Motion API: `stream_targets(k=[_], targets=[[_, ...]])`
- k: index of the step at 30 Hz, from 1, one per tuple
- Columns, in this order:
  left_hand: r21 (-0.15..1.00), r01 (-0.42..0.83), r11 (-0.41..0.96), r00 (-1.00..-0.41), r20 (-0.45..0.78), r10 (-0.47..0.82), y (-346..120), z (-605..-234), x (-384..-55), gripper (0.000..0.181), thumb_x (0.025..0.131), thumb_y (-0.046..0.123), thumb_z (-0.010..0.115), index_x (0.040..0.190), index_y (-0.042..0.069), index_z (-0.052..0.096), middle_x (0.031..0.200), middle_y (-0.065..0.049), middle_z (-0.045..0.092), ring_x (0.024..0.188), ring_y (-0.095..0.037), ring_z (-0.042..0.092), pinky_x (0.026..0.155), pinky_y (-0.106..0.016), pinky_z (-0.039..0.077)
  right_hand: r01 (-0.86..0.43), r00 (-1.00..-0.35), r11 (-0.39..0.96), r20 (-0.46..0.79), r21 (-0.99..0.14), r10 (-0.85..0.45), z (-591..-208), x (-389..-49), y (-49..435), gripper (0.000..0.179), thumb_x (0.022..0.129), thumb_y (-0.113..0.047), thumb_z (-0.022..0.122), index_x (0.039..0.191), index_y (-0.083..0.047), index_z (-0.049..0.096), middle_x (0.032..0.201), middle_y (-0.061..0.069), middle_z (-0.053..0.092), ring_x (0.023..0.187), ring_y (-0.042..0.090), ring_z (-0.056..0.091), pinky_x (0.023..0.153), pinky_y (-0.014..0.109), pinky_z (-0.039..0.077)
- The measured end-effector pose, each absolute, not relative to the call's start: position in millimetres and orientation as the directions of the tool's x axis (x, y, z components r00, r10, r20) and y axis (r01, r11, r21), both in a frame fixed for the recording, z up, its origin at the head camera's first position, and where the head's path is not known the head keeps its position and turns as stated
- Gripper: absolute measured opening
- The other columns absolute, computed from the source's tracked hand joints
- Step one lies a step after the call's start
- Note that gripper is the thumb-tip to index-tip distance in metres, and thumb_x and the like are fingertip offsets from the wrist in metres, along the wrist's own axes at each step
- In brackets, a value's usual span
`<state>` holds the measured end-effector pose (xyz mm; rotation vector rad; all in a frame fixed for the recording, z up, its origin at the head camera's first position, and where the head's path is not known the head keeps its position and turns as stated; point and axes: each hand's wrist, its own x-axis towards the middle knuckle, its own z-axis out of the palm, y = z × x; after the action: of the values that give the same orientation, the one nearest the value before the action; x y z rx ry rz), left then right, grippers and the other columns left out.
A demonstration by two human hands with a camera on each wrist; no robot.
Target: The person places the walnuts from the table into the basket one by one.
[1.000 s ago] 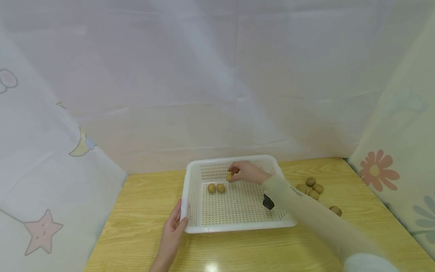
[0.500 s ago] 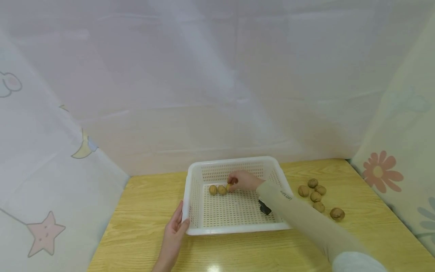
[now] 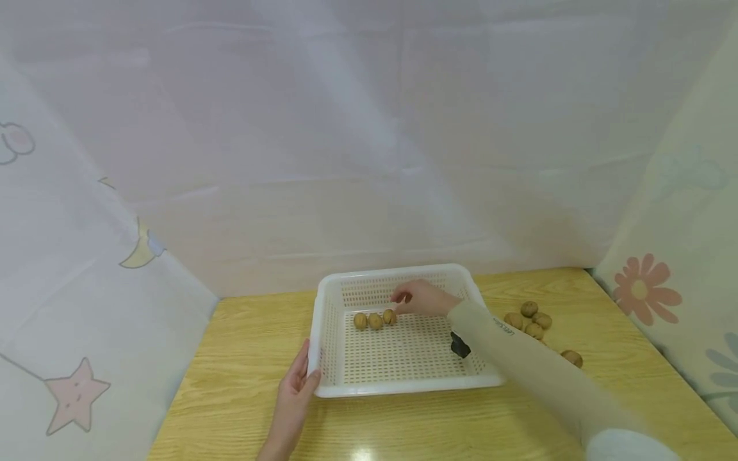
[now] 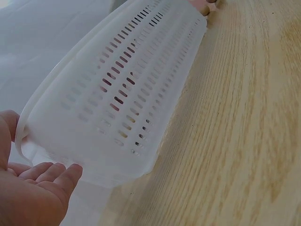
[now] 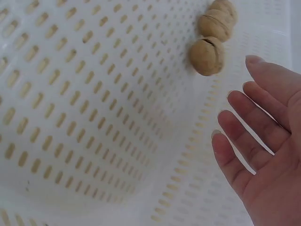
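Three walnuts (image 3: 375,321) sit side by side in a row on the floor of a white perforated plastic basket (image 3: 403,387), towards its back left. My right hand (image 3: 423,298) hovers over the basket just right of the row, holding nothing. In the right wrist view its fingers (image 5: 254,127) are spread and loosely bent, apart from the nearest walnut (image 5: 207,56). My left hand (image 3: 294,390) grips the basket's rim at the front left corner. The left wrist view has the thumb over the rim and the fingers (image 4: 56,174) against the outer wall.
Several more walnuts (image 3: 529,309) lie loose on the wooden table (image 3: 248,333) right of the basket, partly hidden by my right sleeve (image 3: 519,358). A black device (image 3: 459,346) shows under the right wrist. Behind the table hangs a pale cloth (image 3: 369,160).
My right hand brought a third walnut down beside the other two, let go of it and drew back to the right. The left hand stays on the basket's rim.
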<state>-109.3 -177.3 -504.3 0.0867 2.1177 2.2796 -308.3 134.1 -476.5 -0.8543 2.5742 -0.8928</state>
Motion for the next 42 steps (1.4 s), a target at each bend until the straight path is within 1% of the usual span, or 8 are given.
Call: stream_targets(k=[4, 13, 17, 21, 27, 33, 37, 42], targets=[[0.997, 0.022, -0.069, -0.998, 0.026, 0.057, -178.3, -505.9, -109.5, 0.068, 0.109, 0.011, 0.052, 0.165, -0.001, 0.015, 0.171, -0.020, 0.013, 0.153, -0.033, 0.023, 0.111, -0.014, 0.040, -0.457, -0.778, 0.626, -0.056, -0.631, -0.625, -462.1, -305.4, 145.4, 0.024, 0.098, -0.022, 0.074, 0.119, -0.010, 0.074, 0.120, 0.010, 0.073, 0.103, 0.017, 0.065, 0.091, 0.037, 0.059], [0.996, 0.045, -0.074, -0.998, 0.049, 0.049, -179.7, -508.6, -111.1, 0.067, 0.108, 0.005, 0.050, 0.164, -0.004, 0.014, 0.171, -0.021, 0.014, 0.152, -0.033, 0.025, 0.114, -0.024, 0.038, -0.490, -0.784, 0.625, -0.006, -0.608, -0.621, -426.6, -284.4, 172.6, 0.023, 0.097, -0.026, 0.075, 0.117, -0.014, 0.075, 0.116, 0.000, 0.073, 0.106, 0.020, 0.066, 0.093, 0.043, 0.059], [0.996, 0.046, -0.071, -0.997, 0.050, 0.052, -179.8, -508.4, -111.6, 0.067, 0.108, 0.004, 0.049, 0.164, -0.005, 0.013, 0.170, -0.022, 0.013, 0.152, -0.033, 0.025, 0.115, -0.027, 0.038, -0.503, -0.784, 0.593, 0.042, -0.629, -0.619, -418.3, -275.3, 190.2, 0.024, 0.098, -0.024, 0.074, 0.120, -0.013, 0.074, 0.119, 0.006, 0.073, 0.108, 0.026, 0.066, 0.091, 0.044, 0.059], [0.996, 0.053, -0.070, -0.997, 0.057, 0.050, -180.3, -508.1, -112.1, 0.068, 0.107, 0.004, 0.050, 0.163, -0.006, 0.013, 0.170, -0.023, 0.014, 0.151, -0.034, 0.025, 0.113, -0.021, 0.040, -0.476, -0.800, 0.585, 0.047, -0.656, -0.598, -412.3, -268.0, 213.2, 0.027, 0.100, -0.026, 0.072, 0.123, -0.012, 0.073, 0.124, 0.007, 0.071, 0.111, 0.028, 0.065, 0.088, 0.042, 0.059], [0.996, 0.055, -0.066, -0.997, 0.058, 0.050, -181.2, -507.8, -112.9, 0.068, 0.107, 0.004, 0.050, 0.163, -0.006, 0.013, 0.170, -0.023, 0.014, 0.151, -0.034, 0.025, 0.111, -0.017, 0.040, -0.413, -0.843, 0.630, 0.015, -0.658, -0.537, -408.2, -256.5, 246.2, 0.030, 0.100, -0.030, 0.072, 0.124, -0.012, 0.072, 0.124, 0.006, 0.071, 0.105, 0.018, 0.063, 0.086, 0.036, 0.058], [0.996, 0.056, -0.072, -0.997, 0.060, 0.050, -180.4, -507.2, -113.4, 0.068, 0.107, 0.004, 0.050, 0.164, -0.005, 0.014, 0.170, -0.022, 0.014, 0.151, -0.034, 0.025, 0.113, -0.020, 0.040, -0.389, -0.878, 0.677, 0.029, -0.625, -0.477, -410.6, -241.8, 279.0, 0.033, 0.098, -0.029, 0.074, 0.123, -0.007, 0.072, 0.117, 0.002, 0.072, 0.106, 0.020, 0.062, 0.082, 0.029, 0.053], [0.996, 0.044, -0.079, -0.998, 0.048, 0.051, -179.5, -507.2, -113.6, 0.068, 0.107, 0.004, 0.050, 0.164, -0.003, 0.015, 0.170, -0.022, 0.015, 0.151, -0.033, 0.025, 0.114, -0.024, 0.039, -0.369, -0.900, 0.714, 0.038, -0.595, -0.433, -415.2, -230.3, 302.3, 0.031, 0.099, -0.029, 0.073, 0.123, -0.010, 0.073, 0.119, 0.003, 0.072, 0.107, 0.022, 0.062, 0.082, 0.030, 0.054], [0.997, 0.036, -0.075, -0.998, 0.040, 0.052, -178.5, -507.6, -111.9, 0.068, 0.107, 0.003, 0.050, 0.164, -0.003, 0.015, 0.170, -0.022, 0.016, 0.151, -0.033, 0.026, 0.116, -0.028, 0.038, -0.341, -0.922, 0.765, 0.036, -0.547, -0.386, -424.5, -218.1, 330.6, 0.029, 0.101, -0.031, 0.070, 0.124, -0.014, 0.074, 0.122, 0.006, 0.073, 0.105, 0.016, 0.062, 0.083, 0.032, 0.055]])
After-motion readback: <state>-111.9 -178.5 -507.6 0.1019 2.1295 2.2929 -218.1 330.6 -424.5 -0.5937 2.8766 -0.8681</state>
